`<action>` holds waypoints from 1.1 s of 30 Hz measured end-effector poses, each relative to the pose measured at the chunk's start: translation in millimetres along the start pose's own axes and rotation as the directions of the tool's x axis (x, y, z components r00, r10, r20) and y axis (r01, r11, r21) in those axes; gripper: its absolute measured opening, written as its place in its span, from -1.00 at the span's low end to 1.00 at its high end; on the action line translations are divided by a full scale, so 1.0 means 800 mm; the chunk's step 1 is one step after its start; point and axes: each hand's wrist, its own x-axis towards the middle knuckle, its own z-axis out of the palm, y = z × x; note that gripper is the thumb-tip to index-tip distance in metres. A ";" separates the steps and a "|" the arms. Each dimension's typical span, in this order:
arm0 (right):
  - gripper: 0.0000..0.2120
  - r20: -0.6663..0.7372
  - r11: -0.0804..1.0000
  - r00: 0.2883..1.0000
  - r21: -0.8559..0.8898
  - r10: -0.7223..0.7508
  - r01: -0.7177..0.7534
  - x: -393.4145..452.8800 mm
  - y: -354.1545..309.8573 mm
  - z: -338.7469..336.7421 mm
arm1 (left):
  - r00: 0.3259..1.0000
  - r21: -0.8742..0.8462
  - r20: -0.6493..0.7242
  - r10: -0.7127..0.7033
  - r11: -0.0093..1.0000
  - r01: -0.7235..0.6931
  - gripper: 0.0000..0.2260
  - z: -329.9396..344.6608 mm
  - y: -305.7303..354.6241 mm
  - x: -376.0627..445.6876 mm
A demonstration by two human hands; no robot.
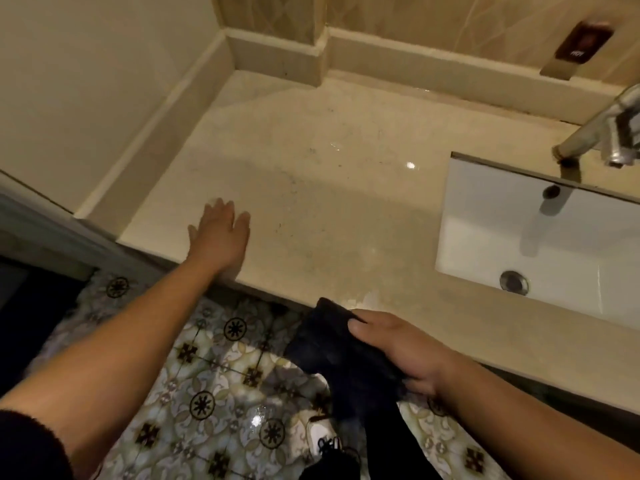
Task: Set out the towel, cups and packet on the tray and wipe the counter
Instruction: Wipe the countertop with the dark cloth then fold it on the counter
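Note:
A beige stone counter (311, 174) fills the middle of the view, bare and slightly wet in places. My left hand (220, 233) lies flat on its front left part, palm down, fingers apart, holding nothing. My right hand (394, 351) is at the counter's front edge and grips a dark cloth (332, 348), which hangs down over the edge toward the floor. No tray, cups or packet are in view.
A white rectangular sink (485, 237) with a drain (514, 282) is set into the counter at the right, under a metal tap (602, 140). Walls close the counter at the back and left. Below is patterned floor tile (207, 393) and a white shoe (322, 434).

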 end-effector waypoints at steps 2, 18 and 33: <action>-0.67 0.017 0.988 0.999 0.154 -0.035 0.032 -0.018 -0.014 0.007 | 0.985 -0.192 0.109 0.136 0.975 -0.113 -0.53 -0.003 0.031 -0.061; -0.60 0.325 -0.081 0.595 -0.913 -0.735 0.399 -0.128 -0.136 0.063 | 0.855 -0.582 0.234 0.463 0.771 -0.259 -0.64 -0.140 0.198 -0.234; -0.82 0.071 0.492 0.882 -0.808 -0.466 0.325 -0.137 -0.209 -0.044 | 0.805 -0.658 0.014 0.593 0.612 -0.439 -0.94 -0.116 0.256 -0.185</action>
